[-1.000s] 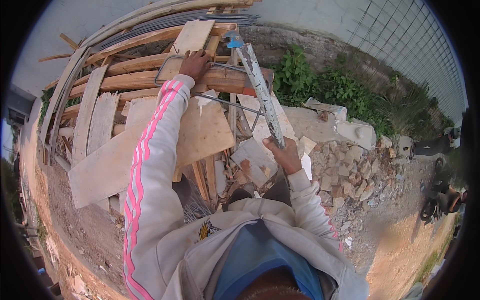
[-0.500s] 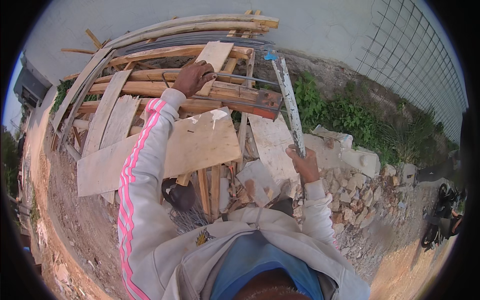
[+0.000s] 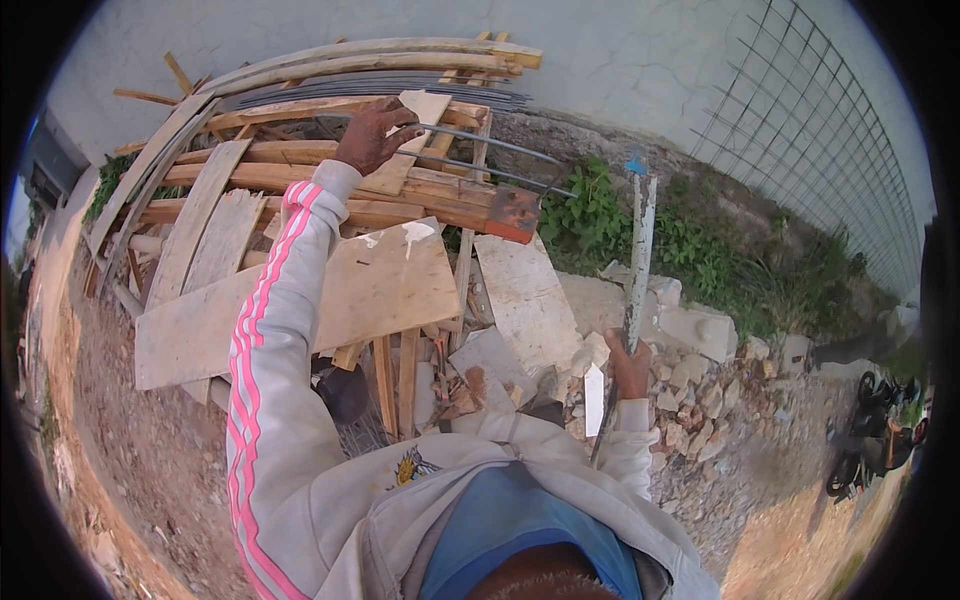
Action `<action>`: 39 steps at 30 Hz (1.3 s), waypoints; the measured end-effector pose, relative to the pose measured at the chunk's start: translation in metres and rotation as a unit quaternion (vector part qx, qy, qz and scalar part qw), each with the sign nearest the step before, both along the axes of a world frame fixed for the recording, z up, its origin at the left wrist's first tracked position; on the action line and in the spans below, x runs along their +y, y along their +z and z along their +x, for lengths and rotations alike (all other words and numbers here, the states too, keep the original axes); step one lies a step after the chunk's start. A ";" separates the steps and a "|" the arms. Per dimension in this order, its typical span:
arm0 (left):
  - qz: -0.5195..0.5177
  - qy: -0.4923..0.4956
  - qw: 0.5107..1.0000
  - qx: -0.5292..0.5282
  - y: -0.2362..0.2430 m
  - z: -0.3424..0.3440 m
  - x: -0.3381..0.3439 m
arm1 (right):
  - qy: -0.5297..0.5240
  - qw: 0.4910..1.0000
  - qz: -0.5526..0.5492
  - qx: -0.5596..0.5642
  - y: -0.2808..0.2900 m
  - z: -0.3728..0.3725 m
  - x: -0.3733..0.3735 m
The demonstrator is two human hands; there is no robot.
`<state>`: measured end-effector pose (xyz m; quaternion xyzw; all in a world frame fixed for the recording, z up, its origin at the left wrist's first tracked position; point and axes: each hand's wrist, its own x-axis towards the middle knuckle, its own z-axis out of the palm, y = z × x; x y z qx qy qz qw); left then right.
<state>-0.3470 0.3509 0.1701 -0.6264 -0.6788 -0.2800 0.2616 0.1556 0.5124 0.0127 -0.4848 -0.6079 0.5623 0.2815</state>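
My left hand (image 3: 375, 140) is raised over the lumber pile, its fingers closed on a bent steel rod (image 3: 490, 140). Two thin lengths of it reach right, past the end of a timber and over the weeds. A rusty red metal plate (image 3: 515, 213) sits on that timber's end, just below the rod. My right hand (image 3: 628, 365) is wrapped round the lower part of a metal pipe (image 3: 642, 260) with chipped white paint. The pipe stands nearly upright, apart from the plate, with something blue at its top.
Boards and beams (image 3: 215, 200) lie stacked along the wall (image 3: 600, 60). A loose plywood sheet (image 3: 390, 285) is in front of them. Broken stones (image 3: 700, 400) cover the ground at right, below green weeds (image 3: 690, 240). Steel mesh (image 3: 810, 130) leans on the wall; a motorcycle (image 3: 870, 440) stands far right.
The pipe has swung right and more upright, away from the rusty plate, with my right hand. My left hand has shifted slightly up with the bent rod, now raised off the plate.
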 end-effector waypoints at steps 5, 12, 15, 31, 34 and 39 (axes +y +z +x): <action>-0.045 -0.007 0.995 -0.085 -0.055 0.019 -0.041 | -0.051 0.998 -0.021 -0.020 -0.021 0.031 -0.010; -0.197 0.053 0.978 -0.034 -0.109 0.021 -0.077 | -0.058 0.995 -0.072 -0.030 -0.055 0.049 -0.022; -0.223 0.088 0.966 -0.099 -0.127 0.031 -0.079 | -0.048 0.995 -0.086 -0.015 -0.061 0.051 -0.026; -0.121 0.482 0.850 -0.175 -0.123 -0.008 -0.094 | -0.026 0.997 -0.061 -0.031 -0.070 0.058 -0.034; -0.156 0.540 0.805 -0.190 -0.136 -0.045 -0.097 | -0.022 0.997 -0.071 -0.037 -0.068 0.058 -0.036; -0.144 0.519 0.810 -0.233 -0.149 -0.097 -0.084 | -0.026 0.995 -0.080 -0.048 -0.073 0.059 -0.042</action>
